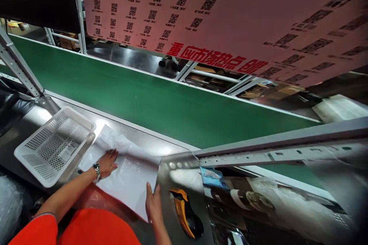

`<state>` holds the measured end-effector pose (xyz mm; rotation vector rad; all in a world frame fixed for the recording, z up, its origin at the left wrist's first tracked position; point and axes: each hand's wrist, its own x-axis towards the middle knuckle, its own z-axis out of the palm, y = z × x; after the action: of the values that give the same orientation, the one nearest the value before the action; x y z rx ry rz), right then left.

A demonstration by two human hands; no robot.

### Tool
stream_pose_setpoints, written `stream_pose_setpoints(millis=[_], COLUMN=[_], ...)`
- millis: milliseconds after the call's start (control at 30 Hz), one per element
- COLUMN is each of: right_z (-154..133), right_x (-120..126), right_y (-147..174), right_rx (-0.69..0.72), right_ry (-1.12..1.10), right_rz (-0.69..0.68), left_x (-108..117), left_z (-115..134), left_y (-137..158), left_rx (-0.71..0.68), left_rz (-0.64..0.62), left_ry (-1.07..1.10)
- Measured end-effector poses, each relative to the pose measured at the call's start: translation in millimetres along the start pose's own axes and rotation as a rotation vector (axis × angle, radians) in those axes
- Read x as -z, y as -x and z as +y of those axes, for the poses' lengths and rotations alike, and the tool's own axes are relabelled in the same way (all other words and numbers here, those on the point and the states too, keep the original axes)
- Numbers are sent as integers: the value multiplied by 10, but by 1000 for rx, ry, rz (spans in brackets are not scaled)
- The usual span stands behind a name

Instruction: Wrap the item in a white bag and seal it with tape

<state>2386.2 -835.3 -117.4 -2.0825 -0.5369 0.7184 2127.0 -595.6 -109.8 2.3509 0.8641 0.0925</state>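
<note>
A white plastic bag (130, 172) lies flat on the steel worktop (138, 138) in front of me. My left hand (107, 162), with a watch at the wrist, rests palm down on the bag's left part, fingers spread. My right hand (153, 203) lies flat on the bag's right edge, beside a curved steel guard (172, 172). Neither hand grips anything. My sleeves are orange.
A white perforated basket (54, 143) sits left of the bag. A green conveyor belt (149, 99) runs behind the worktop. A yellow-and-black tool (185, 214) lies at my right. Overhead hangs a board of QR codes (218, 11). A slotted metal rail (273, 149) crosses the right.
</note>
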Motion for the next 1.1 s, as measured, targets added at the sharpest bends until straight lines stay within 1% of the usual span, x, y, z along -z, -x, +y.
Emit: stream_pose_setpoints(millis=[33, 67, 100, 133, 200, 233, 267, 333, 367, 433, 467, 533, 600, 667, 733, 833, 867, 933, 1000, 1100], right_z=[-91, -202, -328, -465, -756, -902, -1044, -1300, -1410, -1587, -1656, -1764, -1840, -1882, -1890, -1854, -1838, -1816, -1813, -1828], right_x=[-22, -57, -106, -169, -324, -406, -484, -608, -649, -690, -696, -698, -707, -729, -753, -767, -763, -741, -689, -529], right_y=[3, 3, 4, 3, -5, -14, -28, -67, -92, -153, -191, -285, -393, -490, -554, -581, -577, -563, -543, -508], right_rx=[58, 146, 252, 362, 533, 591, 635, 689, 704, 723, 730, 740, 749, 755, 758, 759, 762, 765, 767, 766], right_ry=[36, 76, 118, 163, 291, 375, 468, 647, 716, 807, 830, 847, 839, 825, 812, 791, 786, 778, 761, 709], right_rz=[51, 79, 75, 33, -140, -250, -359, -530, -576, -609, -612, -632, -660, -680, -682, -666, -657, -628, -586, -482], left_x=[60, 118, 171, 216, 271, 283, 290, 309, 331, 412, 471, 611, 757, 894, 1030, 1271, 1366, 1577, 1803, 2146], left_z=[-29, -71, -127, -193, -337, -402, -453, -501, -499, -463, -442, -420, -447, -510, -572, -572, -534, -386, -137, 401], left_y=[-17, -36, -54, -67, -78, -78, -76, -70, -68, -69, -73, -94, -139, -203, -273, -348, -363, -381, -399, -459], left_rx=[12, 42, 96, 166, 303, 347, 363, 340, 331, 354, 405, 560, 704, 797, 846, 855, 837, 776, 680, 496], left_rz=[37, 73, 103, 124, 135, 143, 153, 177, 191, 216, 228, 245, 228, 170, 90, -32, -52, -45, 8, 91], left_ry=[-25, -59, -96, -128, -155, -154, -147, -133, -121, -90, -78, -66, -55, -19, 25, 69, 72, 61, 38, 18])
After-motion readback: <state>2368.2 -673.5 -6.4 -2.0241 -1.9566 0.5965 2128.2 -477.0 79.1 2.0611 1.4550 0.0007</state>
